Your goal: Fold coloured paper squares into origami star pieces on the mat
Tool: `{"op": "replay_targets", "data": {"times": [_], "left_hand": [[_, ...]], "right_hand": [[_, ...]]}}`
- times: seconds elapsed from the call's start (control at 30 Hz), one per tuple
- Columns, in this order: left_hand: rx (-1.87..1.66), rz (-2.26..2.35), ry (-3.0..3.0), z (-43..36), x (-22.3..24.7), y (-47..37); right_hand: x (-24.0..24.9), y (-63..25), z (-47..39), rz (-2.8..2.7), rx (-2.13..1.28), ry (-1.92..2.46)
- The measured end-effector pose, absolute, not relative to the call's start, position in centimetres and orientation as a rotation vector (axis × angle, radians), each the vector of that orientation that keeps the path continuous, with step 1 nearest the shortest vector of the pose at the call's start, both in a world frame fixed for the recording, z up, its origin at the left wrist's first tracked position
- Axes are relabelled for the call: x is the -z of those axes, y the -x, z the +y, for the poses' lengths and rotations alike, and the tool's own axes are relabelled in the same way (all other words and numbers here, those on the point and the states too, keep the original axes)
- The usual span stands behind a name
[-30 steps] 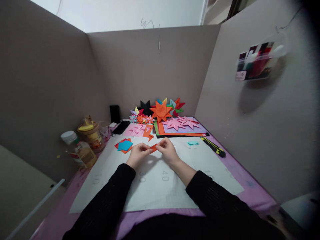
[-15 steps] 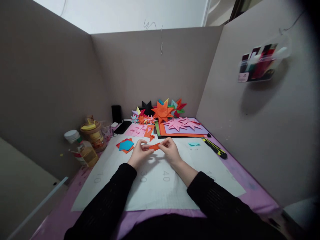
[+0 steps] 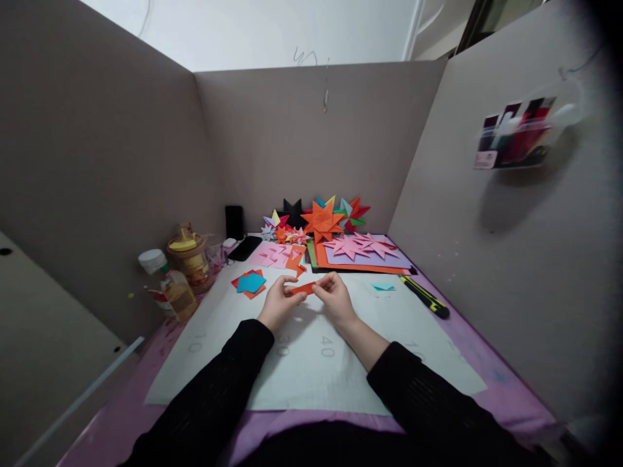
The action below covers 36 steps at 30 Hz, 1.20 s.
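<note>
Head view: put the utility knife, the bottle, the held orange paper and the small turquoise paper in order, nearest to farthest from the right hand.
1. Orange paper: held between the right hand and left hand.
2. Turquoise paper: to the right hand's right.
3. Utility knife: farther right.
4. Bottle: far left, beyond the left hand.

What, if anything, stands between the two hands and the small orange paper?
Nothing visible: the left hand and right hand both hold the orange paper, one at each end, over the white sheet.
</note>
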<state>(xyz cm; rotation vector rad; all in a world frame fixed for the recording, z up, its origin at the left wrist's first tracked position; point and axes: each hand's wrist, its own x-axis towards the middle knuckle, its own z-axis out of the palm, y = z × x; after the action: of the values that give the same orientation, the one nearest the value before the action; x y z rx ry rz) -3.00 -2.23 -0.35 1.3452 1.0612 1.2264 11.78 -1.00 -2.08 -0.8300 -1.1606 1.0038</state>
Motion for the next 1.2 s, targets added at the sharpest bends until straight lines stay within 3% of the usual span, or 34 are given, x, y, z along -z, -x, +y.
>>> {"op": "replay_targets", "data": {"times": [1.2], "left_hand": [[-1.25, 1.171, -1.432, -1.91, 0.62, 3.08]], "right_hand": [[2.21, -11.76, -1.12, -1.197, -0.91, 0.873]]}}
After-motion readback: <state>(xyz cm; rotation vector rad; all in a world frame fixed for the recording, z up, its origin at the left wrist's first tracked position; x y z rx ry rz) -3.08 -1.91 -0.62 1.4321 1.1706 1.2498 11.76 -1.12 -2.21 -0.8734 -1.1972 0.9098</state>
